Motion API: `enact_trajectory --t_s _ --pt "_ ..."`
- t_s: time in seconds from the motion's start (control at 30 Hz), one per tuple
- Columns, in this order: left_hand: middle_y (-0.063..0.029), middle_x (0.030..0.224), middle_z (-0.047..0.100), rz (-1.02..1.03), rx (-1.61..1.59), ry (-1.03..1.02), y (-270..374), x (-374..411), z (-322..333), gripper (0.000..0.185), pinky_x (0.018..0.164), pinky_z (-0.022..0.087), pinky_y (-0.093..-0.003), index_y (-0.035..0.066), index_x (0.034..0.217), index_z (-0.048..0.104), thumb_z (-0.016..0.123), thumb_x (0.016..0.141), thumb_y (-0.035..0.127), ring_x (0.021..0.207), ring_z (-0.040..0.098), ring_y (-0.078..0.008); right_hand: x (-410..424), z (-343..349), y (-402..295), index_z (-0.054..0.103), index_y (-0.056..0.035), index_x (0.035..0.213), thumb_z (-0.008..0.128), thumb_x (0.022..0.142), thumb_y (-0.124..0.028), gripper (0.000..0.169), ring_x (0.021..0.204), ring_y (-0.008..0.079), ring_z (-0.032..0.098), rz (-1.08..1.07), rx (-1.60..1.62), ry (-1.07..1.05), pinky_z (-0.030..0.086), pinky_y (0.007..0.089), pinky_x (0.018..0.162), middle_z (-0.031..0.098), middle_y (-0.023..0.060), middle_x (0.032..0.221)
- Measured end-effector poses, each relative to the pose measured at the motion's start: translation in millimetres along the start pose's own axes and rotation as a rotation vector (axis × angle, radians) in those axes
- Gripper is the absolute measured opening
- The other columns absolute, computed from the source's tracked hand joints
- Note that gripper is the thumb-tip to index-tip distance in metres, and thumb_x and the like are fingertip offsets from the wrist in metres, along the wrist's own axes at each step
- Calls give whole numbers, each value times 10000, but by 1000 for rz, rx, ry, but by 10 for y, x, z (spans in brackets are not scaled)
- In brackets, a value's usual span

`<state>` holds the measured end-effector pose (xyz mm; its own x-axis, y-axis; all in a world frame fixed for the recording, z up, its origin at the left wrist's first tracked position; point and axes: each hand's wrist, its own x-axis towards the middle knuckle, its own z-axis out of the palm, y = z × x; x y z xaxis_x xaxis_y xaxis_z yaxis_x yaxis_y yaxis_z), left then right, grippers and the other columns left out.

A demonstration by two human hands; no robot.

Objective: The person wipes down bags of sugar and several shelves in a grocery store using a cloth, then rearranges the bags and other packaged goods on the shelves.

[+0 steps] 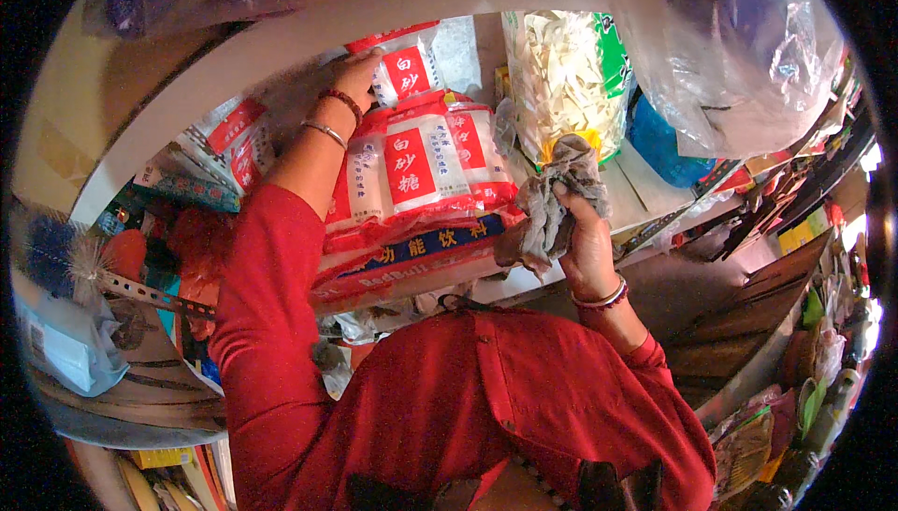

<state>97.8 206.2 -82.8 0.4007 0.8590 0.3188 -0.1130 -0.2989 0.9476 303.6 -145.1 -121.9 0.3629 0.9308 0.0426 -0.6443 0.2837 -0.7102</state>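
My left hand [359, 80] grips the left edge of a red-and-white sugar bag [408, 70] at the back of a shelf; some of its fingers are hidden. In front of that bag, more sugar bags [410, 164] are piled on a Red Bull carton [421, 258]. A crumpled grey cloth [561, 209] is bunched in my right hand [589, 248], just right of the pile. Behind the cloth stands a large clear bag of pale dried flakes [558, 76] with a green printed panel.
Another red-and-white bag [242, 146] lies left of my forearm. A blue package [666, 139] and hanging clear plastic [765, 90] are at the right. A perforated metal shelf strip [161, 297] and a bristly brush [88, 262] stick out at the left. Packed goods line the far right.
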Motion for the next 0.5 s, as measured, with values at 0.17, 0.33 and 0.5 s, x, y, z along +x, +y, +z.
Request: enact_trajectory --t_s 0.17,0.33,0.5 --pt "-92 1160 604 -341 -28 -4 357 -54 35 457 936 434 -423 86 1203 561 640 855 371 1082 562 -245 -1 -9 0 524 -7 1186 552 870 -74 325 912 214 625 -26 -21 18 511 334 809 628 92 1046" --pt "-28 1058 633 -281 435 -89 721 -286 -230 432 799 428 -343 134 1116 627 642 840 466 917 568 -182 -2 73 1 526 2 1175 548 873 -78 313 906 210 618 9 -88 -24 499 334 804 625 93 1028" --pt "-155 1088 648 -28 944 -19 990 -1009 -672 608 909 447 -344 -9 1201 569 616 851 486 1039 600 -256 -51 244 35 529 -2 1167 554 876 -87 303 913 213 616 9 -210 -110 495 336 811 626 96 1024"
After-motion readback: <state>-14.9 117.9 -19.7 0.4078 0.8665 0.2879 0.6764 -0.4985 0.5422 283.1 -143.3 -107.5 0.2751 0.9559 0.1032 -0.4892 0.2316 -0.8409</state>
